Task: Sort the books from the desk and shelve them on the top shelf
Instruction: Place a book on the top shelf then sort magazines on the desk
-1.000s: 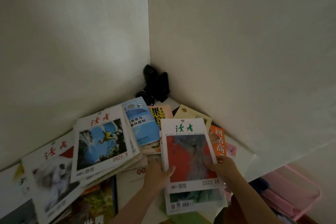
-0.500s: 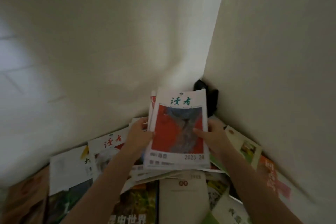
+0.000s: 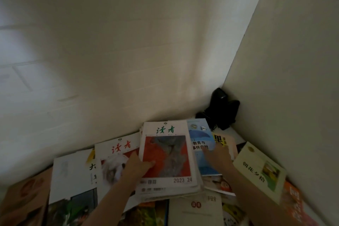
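A stack of magazines topped by one with a red-and-grey cover [image 3: 166, 154] lies on the cluttered desk near the wall. My left hand [image 3: 136, 168] grips the stack's left edge, thumb on the cover. My right hand [image 3: 218, 156] rests flat on a blue umbrella booklet [image 3: 200, 136] to the right of the stack, fingers spread toward a yellow-and-peach book [image 3: 222, 140]. Further magazines [image 3: 117, 152] spread out to the left.
A pale green booklet [image 3: 260, 170] and an orange book [image 3: 295, 205] lie along the right wall. A black object [image 3: 222, 108] sits in the corner. A white booklet [image 3: 198, 209] and colourful covers fill the near desk edge.
The magazine stack, lifted half a second ago, now lies lower on the pile. My right hand has left its right edge and moved onto the blue booklet. The view has shifted left.
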The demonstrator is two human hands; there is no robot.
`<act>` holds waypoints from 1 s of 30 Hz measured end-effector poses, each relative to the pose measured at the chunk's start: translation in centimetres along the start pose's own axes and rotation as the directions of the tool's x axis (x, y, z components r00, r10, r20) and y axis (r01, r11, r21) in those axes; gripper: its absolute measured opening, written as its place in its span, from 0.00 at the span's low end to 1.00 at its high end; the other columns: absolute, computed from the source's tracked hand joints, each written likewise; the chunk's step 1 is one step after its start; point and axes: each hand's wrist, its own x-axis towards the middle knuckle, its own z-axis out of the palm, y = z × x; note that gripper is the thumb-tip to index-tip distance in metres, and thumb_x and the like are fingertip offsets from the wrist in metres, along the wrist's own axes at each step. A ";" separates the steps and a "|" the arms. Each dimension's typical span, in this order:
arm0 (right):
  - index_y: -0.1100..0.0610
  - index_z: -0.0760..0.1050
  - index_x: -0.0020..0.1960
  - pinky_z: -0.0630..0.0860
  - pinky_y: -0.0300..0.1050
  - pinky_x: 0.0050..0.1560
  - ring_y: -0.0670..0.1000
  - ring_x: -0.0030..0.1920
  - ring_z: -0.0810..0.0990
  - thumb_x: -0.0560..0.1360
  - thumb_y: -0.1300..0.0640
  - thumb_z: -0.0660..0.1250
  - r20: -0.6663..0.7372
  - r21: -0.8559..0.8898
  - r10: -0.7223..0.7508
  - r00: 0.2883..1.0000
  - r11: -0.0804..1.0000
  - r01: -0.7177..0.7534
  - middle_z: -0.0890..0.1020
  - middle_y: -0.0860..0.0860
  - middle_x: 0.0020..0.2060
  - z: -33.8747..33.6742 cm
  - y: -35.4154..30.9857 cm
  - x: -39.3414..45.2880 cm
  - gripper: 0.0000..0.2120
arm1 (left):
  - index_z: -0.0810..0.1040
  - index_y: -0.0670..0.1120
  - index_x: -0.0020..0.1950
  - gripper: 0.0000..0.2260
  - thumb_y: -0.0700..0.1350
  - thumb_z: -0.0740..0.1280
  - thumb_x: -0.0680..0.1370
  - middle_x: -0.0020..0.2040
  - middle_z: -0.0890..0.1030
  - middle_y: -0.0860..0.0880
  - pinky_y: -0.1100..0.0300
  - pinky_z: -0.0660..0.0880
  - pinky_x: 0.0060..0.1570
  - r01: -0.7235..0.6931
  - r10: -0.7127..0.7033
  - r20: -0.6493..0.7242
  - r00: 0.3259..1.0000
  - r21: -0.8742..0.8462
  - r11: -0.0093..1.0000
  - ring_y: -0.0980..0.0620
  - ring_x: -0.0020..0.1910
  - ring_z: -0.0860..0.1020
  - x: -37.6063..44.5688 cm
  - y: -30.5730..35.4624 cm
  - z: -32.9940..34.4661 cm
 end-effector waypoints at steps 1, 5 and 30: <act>0.61 0.69 0.62 0.74 0.48 0.50 0.54 0.48 0.77 0.77 0.45 0.63 0.028 0.007 0.018 0.999 1.000 -0.018 0.78 0.56 0.52 -0.5 0.5 0.4 0.22 | 0.73 0.44 0.62 0.28 0.48 0.79 0.66 0.55 0.81 0.44 0.48 0.78 0.53 0.050 -0.050 0.014 0.999 -0.046 0.998 0.45 0.52 0.80 0.6 0.0 0.0; 0.63 0.74 0.59 0.74 0.47 0.47 0.54 0.45 0.76 0.77 0.47 0.64 0.059 -0.019 0.079 0.995 0.997 -0.078 0.80 0.57 0.51 -1.8 1.7 2.1 0.20 | 0.78 0.40 0.54 0.22 0.37 0.80 0.63 0.48 0.83 0.42 0.43 0.80 0.48 0.157 -0.145 0.078 0.986 -0.176 0.972 0.41 0.46 0.82 1.1 0.7 -0.5; 0.58 0.76 0.55 0.73 0.37 0.36 0.46 0.40 0.77 0.77 0.53 0.68 0.009 0.262 -0.142 0.990 0.956 0.134 0.80 0.51 0.45 1.4 -3.1 -6.3 0.11 | 0.79 0.42 0.53 0.15 0.51 0.72 0.74 0.48 0.84 0.43 0.41 0.78 0.54 0.127 -0.100 0.080 0.992 -0.524 0.842 0.41 0.48 0.82 -1.0 1.1 0.5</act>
